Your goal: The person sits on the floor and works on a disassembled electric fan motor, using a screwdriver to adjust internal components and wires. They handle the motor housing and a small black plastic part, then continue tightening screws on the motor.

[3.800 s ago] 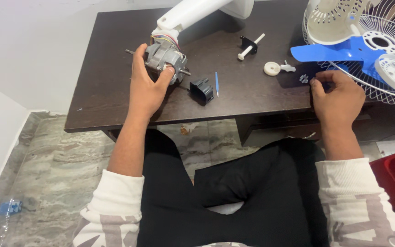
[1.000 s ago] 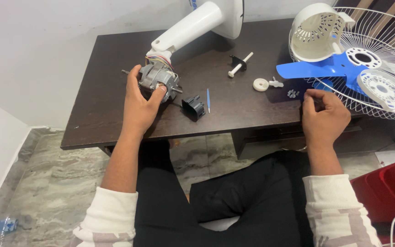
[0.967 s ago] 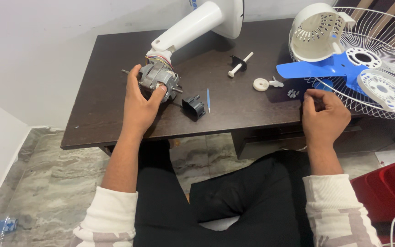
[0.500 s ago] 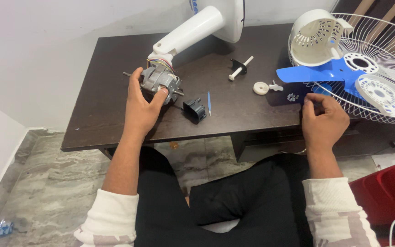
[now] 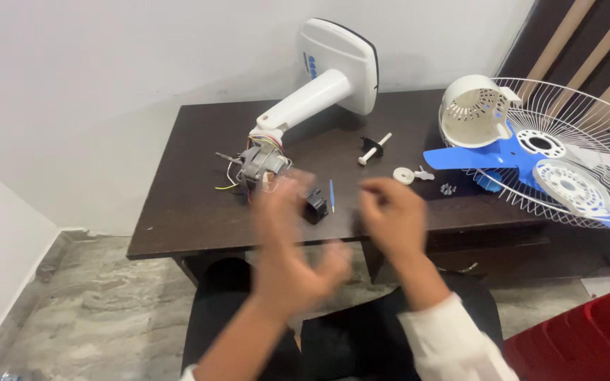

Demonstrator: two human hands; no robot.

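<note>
Both hands (image 5: 333,233) hover blurred, empty; grey wired fan motor (image 5: 261,166) lies uncovered.

We see a dark brown wooden bench (image 5: 192,219) set against a plain white wall (image 5: 107,70). Grey marbled stone floor (image 5: 93,310) lies at 7 o'clock. Brown and beige vertical panels (image 5: 587,49) stand at 2 o'clock. Lighting is even and soft.

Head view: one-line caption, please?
Blurred left hand and right hand raised, empty, before fan motor on table.
</note>
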